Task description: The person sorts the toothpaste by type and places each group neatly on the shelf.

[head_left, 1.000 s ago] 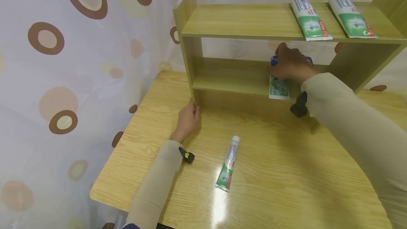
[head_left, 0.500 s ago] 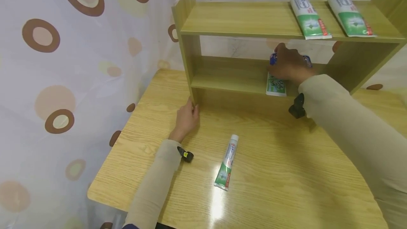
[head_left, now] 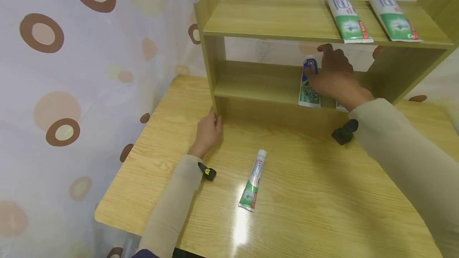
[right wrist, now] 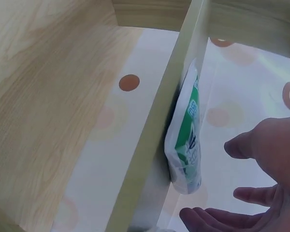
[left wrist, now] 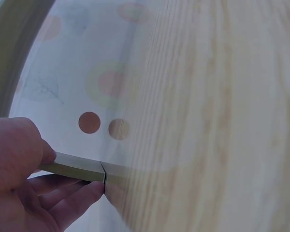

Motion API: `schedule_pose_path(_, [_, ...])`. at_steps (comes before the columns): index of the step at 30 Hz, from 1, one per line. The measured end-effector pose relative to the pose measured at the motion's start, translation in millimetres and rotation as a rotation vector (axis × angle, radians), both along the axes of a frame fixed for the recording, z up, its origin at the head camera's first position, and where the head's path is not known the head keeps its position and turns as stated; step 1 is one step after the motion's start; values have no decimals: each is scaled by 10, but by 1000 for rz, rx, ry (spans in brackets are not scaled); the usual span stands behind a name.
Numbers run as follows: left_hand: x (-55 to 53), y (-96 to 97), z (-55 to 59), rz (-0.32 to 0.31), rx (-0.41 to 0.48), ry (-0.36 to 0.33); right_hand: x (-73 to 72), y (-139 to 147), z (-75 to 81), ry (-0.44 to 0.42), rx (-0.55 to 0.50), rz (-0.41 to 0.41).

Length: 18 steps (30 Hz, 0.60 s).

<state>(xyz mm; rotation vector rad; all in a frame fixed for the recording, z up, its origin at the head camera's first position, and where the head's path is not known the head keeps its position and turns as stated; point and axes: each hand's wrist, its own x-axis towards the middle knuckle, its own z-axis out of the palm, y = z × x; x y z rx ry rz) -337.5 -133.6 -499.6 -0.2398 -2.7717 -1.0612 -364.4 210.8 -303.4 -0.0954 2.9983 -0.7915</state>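
My left hand grips the lower left edge of a wooden shelf unit; in the left wrist view its thumb and fingers pinch the side panel. A blue and green toothpaste tube lies on the middle shelf, its flat end at the front edge. Over that shelf hangs my right hand, thumb and fingers spread. In the right wrist view, a gap shows between those fingers and the tube. The end of another tube peeks out below my right hand, mostly hidden by it.
Two white and green toothpaste tubes lie on the top shelf at the right. Another slim tube is on the wooden table in front of the unit. A patterned curtain hangs behind and to the left.
My right hand has let go of the blue and green tube and drawn slightly to the right, its fingers spreading. The left hand keeps its grip on the shelf unit.
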Motion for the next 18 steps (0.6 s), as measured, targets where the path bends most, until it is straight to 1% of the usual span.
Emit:
schedule_pose_path(3, [-19,9,7,6,-4,-6,54,12,22,11,-8,-9])
schedule_pose_path(5, [-9,5,-6,12,-3,-14,99,2,22,32,-18,2])
schedule_pose_path(8, [-12,-1,-15,14,-3,0,184,-34,32,101,-42,39])
schedule_pose_path(10, [-22,-4,-17,9,-1,10,251,-66,34,173,-64,71])
schedule_pose_path(14, [-36,-6,-19,5,5,11,376,-134,35,276,-58,118])
schedule_pose_path(18, [-41,4,-24,8,3,1,482,-176,22,299,-37,123])
